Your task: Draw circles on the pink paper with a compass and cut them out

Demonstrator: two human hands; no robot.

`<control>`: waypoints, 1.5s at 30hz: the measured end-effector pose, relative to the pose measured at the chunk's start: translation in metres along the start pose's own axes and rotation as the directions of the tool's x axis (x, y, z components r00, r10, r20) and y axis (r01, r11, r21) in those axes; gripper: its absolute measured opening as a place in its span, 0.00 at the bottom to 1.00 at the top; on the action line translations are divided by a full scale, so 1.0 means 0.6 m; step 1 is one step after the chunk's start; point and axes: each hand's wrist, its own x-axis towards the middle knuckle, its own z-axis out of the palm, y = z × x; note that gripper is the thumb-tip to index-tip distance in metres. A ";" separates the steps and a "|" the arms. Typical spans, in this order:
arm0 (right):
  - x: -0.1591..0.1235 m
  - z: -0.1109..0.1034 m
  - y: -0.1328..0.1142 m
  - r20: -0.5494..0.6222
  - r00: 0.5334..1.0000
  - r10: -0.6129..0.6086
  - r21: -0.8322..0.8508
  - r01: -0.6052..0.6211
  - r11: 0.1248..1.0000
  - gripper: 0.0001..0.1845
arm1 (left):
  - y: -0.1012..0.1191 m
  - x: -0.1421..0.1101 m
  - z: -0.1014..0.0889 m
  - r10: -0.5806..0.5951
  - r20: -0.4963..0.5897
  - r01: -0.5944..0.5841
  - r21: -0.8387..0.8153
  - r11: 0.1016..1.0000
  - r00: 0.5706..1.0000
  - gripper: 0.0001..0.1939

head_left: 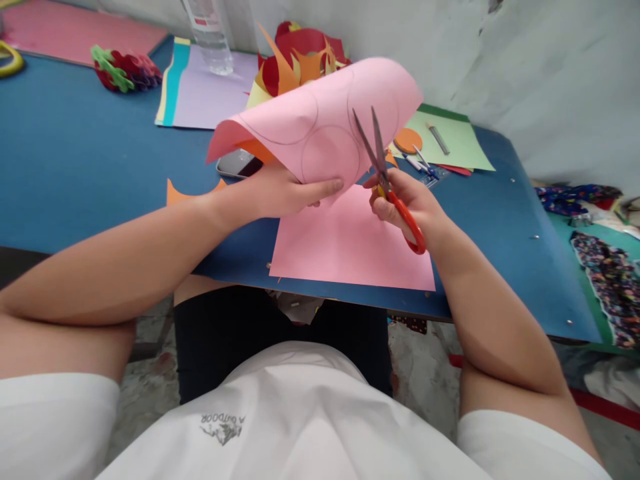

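Note:
My left hand (295, 190) grips the near edge of a curled sheet of pink paper (285, 120), thumb on top and fingers mostly hidden beneath. Several pencilled circles are drawn on it. In my right hand (407, 200) is a pair of scissors (383, 160) with red handles, its blades parted and pointing up in front of the sheet's right part. Whether the blades touch the paper I cannot tell. Under both hands, a second pink sheet (350, 247) lies flat at the table's front edge. An orange paper scrap (187, 193) lies by my left forearm.
On the blue table (100, 147) stand a plastic bottle (213, 40) and a heap of red and orange paper cuttings (310, 50). A phone (237, 163) is partly covered by the raised sheet. Pens (417, 163), orange discs (409, 140) and green paper (463, 143) lie to the right.

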 end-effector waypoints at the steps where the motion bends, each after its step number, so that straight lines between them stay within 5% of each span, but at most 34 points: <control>1: -0.002 -0.001 -0.004 0.002 1.000 -0.004 0.012 0.004 1.000 0.35 | -0.002 0.002 0.001 0.002 -0.045 -0.004 -0.038 0.999 0.999 0.20; 7: -0.005 0.004 -0.018 0.014 1.000 0.026 0.015 -0.026 1.000 0.36 | 0.012 0.006 -0.002 -0.076 -0.242 0.028 -0.200 0.980 0.967 0.30; 15: -0.010 0.033 -0.032 0.085 0.994 0.069 0.051 -0.073 0.996 0.38 | 0.021 -0.002 0.005 0.082 -0.126 -0.108 -0.212 0.971 0.989 0.29; 25: -0.014 0.035 -0.014 0.077 0.997 0.025 0.031 -0.027 0.999 0.37 | 0.012 -0.003 0.026 -0.042 -0.124 0.015 -0.208 0.978 0.991 0.21; 45: -0.017 0.052 -0.016 0.001 1.000 -0.026 0.035 0.026 0.999 0.35 | 0.029 -0.023 0.039 -0.111 -0.099 0.096 -0.147 0.984 0.989 0.32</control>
